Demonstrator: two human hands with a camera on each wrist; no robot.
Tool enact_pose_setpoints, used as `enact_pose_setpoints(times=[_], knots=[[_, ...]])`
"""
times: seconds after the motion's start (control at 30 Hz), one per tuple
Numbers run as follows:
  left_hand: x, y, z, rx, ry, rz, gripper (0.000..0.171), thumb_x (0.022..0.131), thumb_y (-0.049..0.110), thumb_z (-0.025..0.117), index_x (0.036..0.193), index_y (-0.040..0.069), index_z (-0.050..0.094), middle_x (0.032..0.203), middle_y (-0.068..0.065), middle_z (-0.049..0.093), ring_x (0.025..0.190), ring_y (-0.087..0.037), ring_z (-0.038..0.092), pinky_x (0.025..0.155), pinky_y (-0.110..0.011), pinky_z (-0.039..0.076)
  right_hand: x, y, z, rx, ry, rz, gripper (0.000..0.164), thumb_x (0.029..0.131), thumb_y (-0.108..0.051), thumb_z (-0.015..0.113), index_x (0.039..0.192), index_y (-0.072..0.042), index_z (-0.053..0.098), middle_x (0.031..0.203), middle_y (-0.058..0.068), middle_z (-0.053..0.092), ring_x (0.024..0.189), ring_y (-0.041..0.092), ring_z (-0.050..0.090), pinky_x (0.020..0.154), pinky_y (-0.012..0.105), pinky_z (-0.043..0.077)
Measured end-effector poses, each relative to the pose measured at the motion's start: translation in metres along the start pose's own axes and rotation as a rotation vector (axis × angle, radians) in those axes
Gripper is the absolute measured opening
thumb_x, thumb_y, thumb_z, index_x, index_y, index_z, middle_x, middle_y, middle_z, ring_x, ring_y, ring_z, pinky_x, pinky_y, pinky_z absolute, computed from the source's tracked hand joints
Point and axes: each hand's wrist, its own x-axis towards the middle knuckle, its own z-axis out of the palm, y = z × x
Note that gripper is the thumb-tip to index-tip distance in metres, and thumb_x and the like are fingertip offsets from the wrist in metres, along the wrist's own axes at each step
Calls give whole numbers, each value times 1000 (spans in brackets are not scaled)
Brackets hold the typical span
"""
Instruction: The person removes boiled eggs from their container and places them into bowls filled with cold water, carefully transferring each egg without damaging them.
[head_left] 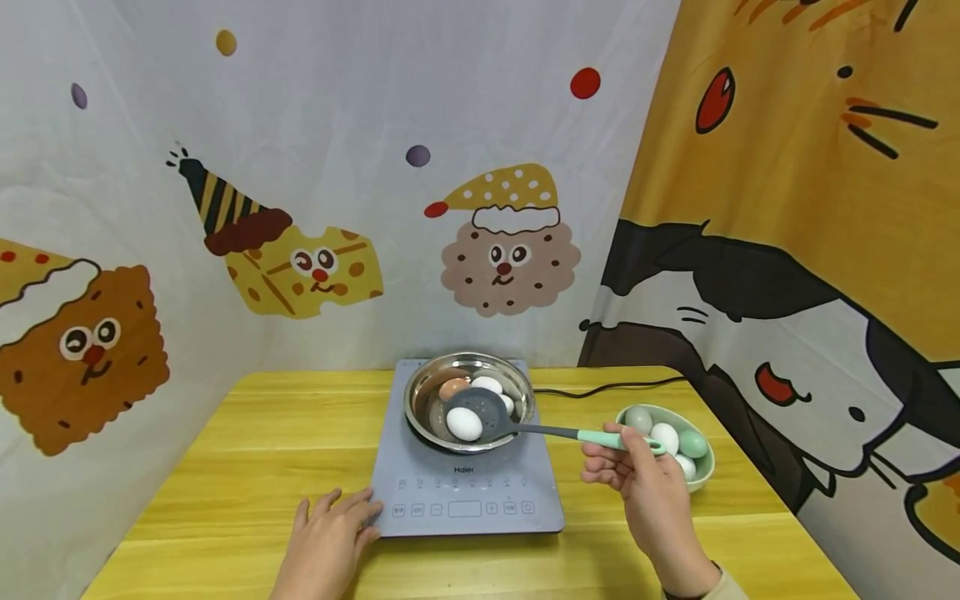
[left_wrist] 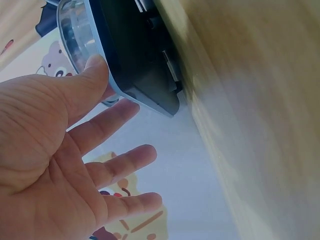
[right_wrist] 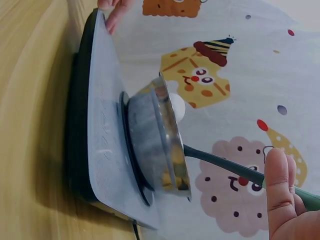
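Note:
My right hand (head_left: 648,492) pinches the mint-green handle of a grey skimmer (head_left: 491,408) between thumb and fingers. On the skimmer's round head lies a white egg (head_left: 465,425), over the steel bowl (head_left: 412,408). In the right wrist view that egg (right_wrist: 177,106) shows above the bowl's rim. A brown egg (head_left: 453,388) and white eggs (head_left: 487,384) sit inside the bowl, which stands on a grey induction cooktop (head_left: 397,479). My left hand (head_left: 326,537) has its fingers spread at the cooktop's front left corner; thumb and forefinger (left_wrist: 117,115) reach its edge in the left wrist view.
At right, a pale green bowl (head_left: 705,477) holds several white and greenish eggs, close behind my right hand. A black cord (head_left: 600,389) runs right from the cooktop across the wooden table (head_left: 247,467). Cartoon-printed cloth (head_left: 322,100) hangs behind the table.

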Motion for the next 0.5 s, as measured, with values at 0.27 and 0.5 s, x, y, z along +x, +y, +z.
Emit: enact_pose_setpoints(times=[0.27, 0.5], knots=[[1, 1, 0, -5, -25, -13, 30, 90, 25, 85, 119, 20, 81, 141, -6, 74, 133, -50, 61, 109, -87, 34, 6, -9, -13, -22, 54, -56, 36, 117, -34, 46, 121, -3, 64, 95, 7, 83, 79, 18, 80, 74, 36, 69], [2, 0, 1, -8, -14, -11, 29, 90, 25, 85, 118, 19, 82, 140, -6, 74, 131, -49, 62, 108, -86, 35, 9, -18, -34, -9, 95, -102, 39, 117, -33, 44, 127, -1, 66, 96, 7, 84, 81, 17, 80, 73, 35, 68]])
